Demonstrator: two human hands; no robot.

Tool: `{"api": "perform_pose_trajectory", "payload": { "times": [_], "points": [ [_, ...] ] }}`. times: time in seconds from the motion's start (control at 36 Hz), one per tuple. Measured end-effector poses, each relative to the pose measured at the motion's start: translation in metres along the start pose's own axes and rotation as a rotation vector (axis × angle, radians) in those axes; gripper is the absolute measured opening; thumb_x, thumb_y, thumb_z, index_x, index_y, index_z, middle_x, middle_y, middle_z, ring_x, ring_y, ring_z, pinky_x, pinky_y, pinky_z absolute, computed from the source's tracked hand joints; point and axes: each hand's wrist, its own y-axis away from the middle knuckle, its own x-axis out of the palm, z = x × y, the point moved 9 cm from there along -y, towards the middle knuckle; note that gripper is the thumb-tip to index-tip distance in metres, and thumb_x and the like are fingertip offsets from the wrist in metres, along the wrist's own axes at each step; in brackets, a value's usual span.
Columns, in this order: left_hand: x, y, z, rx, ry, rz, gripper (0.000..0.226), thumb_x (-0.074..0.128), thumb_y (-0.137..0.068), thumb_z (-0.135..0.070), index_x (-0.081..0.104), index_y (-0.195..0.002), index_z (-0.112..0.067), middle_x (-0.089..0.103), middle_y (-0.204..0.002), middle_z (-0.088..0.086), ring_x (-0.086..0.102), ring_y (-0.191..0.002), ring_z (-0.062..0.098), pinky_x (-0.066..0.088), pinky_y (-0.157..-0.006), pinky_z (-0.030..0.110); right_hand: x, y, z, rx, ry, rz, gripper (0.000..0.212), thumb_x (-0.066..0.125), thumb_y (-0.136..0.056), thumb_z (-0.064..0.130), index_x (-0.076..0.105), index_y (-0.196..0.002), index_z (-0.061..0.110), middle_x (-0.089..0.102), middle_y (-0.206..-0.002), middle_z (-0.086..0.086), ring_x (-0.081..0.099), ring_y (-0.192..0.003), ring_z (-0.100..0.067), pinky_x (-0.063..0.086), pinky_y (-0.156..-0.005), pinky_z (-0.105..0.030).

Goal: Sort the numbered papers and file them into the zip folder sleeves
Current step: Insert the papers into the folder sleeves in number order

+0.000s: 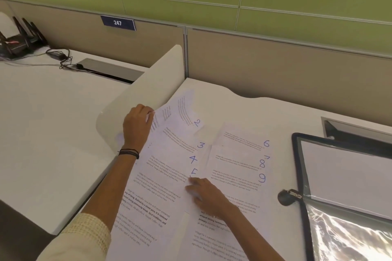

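Note:
Printed white papers with blue handwritten numbers lie fanned in two overlapping stacks on the white desk. The left stack (169, 167) shows 2, 3, 4 and 5 down its right edge; the right stack (239, 161) shows 6, 7, 8 and 9. My left hand (136, 126) pinches the top left corner of the sheet marked 2 (182, 110), which curls up. My right hand (203, 195) rests flat on the sheets, fingertips just below the 5. The zip folder (297, 167), black-edged with clear sleeves, lies open at the right, with a white sheet inside.
A curved white divider panel (148, 91) stands right behind my left hand. A beige partition wall (275, 59) with a tag reading 247 runs along the back. Black cables, an adapter and a router sit on the neighbouring desk at far left. The folder's zip pull (293, 194) lies near the papers.

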Motion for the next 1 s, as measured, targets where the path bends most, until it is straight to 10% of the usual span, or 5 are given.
{"api": "perform_pose_trajectory", "payload": {
  "times": [0.33,1.0],
  "points": [
    [-0.051,-0.012,-0.077,0.258,-0.087,-0.153,0.008,0.064,-0.089,-0.014,0.066,-0.089,-0.007,0.062,-0.087,0.01,0.057,-0.073,0.026,0.045,-0.063,0.034,-0.054,0.033,0.022,-0.104,0.099,-0.414,0.043,0.078,-0.068,0.007,0.067,-0.107,0.022,0.062,-0.124,-0.004,0.067,-0.094,-0.016,0.055,-0.072,-0.026],
    [-0.075,0.006,-0.196,0.409,0.217,-0.017,0.016,0.059,-0.087,-0.023,0.067,-0.087,-0.009,0.063,-0.089,0.009,0.06,-0.077,0.023,0.041,-0.072,0.027,-0.192,0.21,-0.109,0.43,-0.486,-1.03,0.055,0.063,-0.087,0.017,0.04,-0.137,0.015,0.048,-0.135,0.0,0.048,-0.113,-0.011,0.039,-0.09,-0.023]
  ]
}}
